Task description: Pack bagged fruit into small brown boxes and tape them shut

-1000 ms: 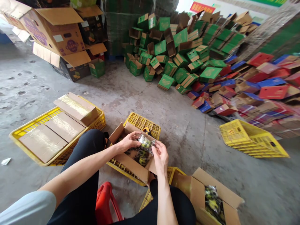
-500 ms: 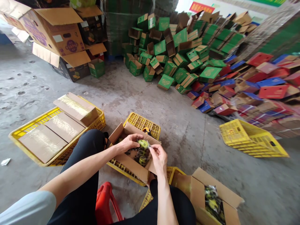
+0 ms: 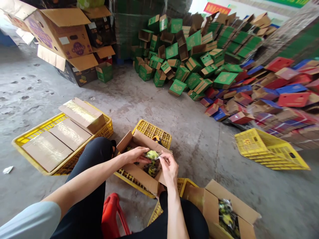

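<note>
Between my knees an open cardboard box (image 3: 139, 172) rests on a yellow crate (image 3: 154, 131). Both hands hold a small clear packet (image 3: 152, 154) with green and yellow contents just above the box. My left hand (image 3: 136, 154) grips its left side. My right hand (image 3: 168, 166) pinches its right edge. More such packets (image 3: 152, 170) lie inside the box below.
A yellow crate (image 3: 30, 136) with three taped flat cartons stands at the left. Another open box (image 3: 214, 199) of packets sits at the lower right. A tipped yellow crate (image 3: 269, 149) lies at the right. Piles of green (image 3: 189, 49), red and blue boxes (image 3: 274, 93) fill the back. A red stool (image 3: 113, 212) is under me.
The packet has come down from above the box to just over its contents, and both hands have closed in on it. The view shifted slightly.
</note>
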The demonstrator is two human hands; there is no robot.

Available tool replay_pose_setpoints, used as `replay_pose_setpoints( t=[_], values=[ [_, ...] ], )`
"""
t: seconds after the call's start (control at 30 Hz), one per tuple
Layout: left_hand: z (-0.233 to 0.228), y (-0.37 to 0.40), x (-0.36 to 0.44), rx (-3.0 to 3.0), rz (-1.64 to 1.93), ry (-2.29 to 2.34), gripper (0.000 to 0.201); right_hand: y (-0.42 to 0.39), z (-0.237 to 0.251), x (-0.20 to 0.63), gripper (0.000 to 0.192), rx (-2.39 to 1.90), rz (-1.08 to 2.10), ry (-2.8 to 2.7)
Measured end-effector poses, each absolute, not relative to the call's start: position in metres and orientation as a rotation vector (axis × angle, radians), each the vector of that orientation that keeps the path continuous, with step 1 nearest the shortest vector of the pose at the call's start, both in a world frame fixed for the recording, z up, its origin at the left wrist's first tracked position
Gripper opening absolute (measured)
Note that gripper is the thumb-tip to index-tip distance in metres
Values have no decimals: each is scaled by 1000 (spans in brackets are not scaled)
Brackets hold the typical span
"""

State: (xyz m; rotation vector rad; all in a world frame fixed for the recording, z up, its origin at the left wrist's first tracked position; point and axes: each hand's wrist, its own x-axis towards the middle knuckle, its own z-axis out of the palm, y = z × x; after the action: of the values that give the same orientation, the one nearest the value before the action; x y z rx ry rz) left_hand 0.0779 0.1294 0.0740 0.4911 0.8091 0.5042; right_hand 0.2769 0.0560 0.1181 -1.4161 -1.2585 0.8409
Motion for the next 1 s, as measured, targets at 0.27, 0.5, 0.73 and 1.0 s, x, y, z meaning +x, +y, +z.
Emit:
replay_pose_setpoints(
  t=[0.27,0.5,0.73,1.0],
  values=[
    [79,130,77,528,722,767,67,59,107,287,23,-1538,795,-1246],
    [74,128,78,620,777,695,82,60,99,288,48,-1577,875,-1065],
    [79,127,79,659,761,623,76,59,100,289,48,-1578,960,-1034],
    [83,125,79,697,682,571,72,60,90,294,45,-1617,915,-929]
  ],
)
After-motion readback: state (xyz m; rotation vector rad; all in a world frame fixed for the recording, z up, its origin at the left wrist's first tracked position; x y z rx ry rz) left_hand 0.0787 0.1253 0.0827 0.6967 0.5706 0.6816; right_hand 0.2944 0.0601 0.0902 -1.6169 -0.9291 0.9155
